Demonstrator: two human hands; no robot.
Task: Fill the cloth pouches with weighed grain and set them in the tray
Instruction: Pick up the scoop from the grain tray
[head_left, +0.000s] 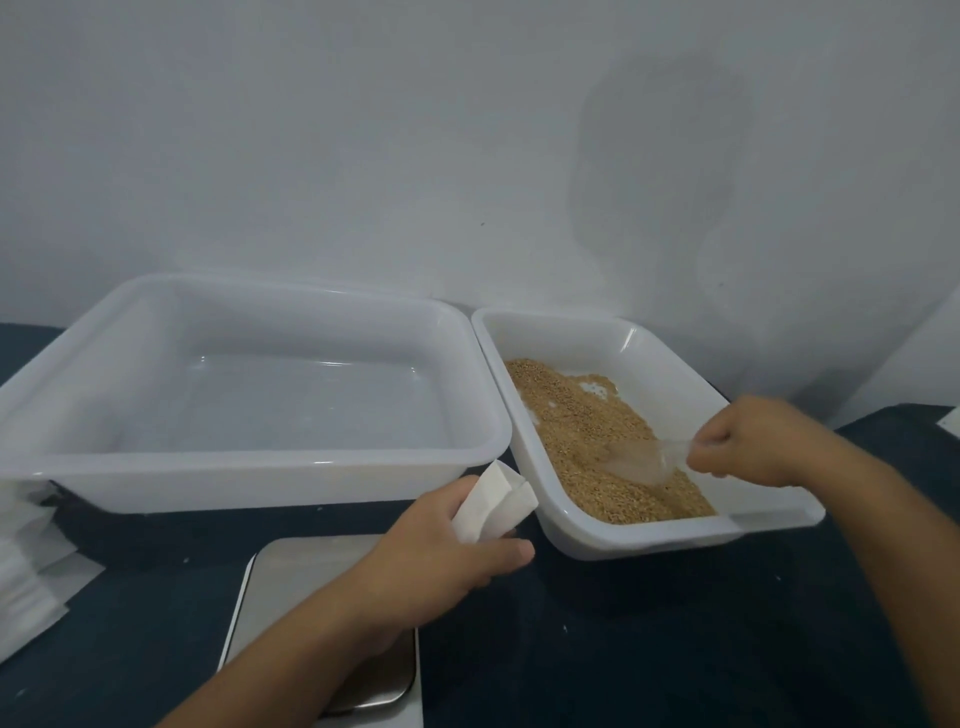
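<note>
Clear plastic scoop, pinched in the right hand's fingers, digs into the grain. Left hand grips a cloth pouch beside the grain tub. Scooping stage; next, lift level and pour into the pouch mouth, I'd judge.

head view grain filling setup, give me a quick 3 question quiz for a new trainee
1. True or false: the large translucent white plastic tray on the left already holds filled pouches.
2. Which hand grips the small white cloth pouch? A) left hand B) right hand C) neither
3. Fill in: the clear plastic scoop is dipped into the golden-brown ____ in the smaller white plastic tub.

Key
1. False: no pouches lie in it.
2. A: the left hand holds it above the flat steel weighing scale.
3. Grain.
</note>
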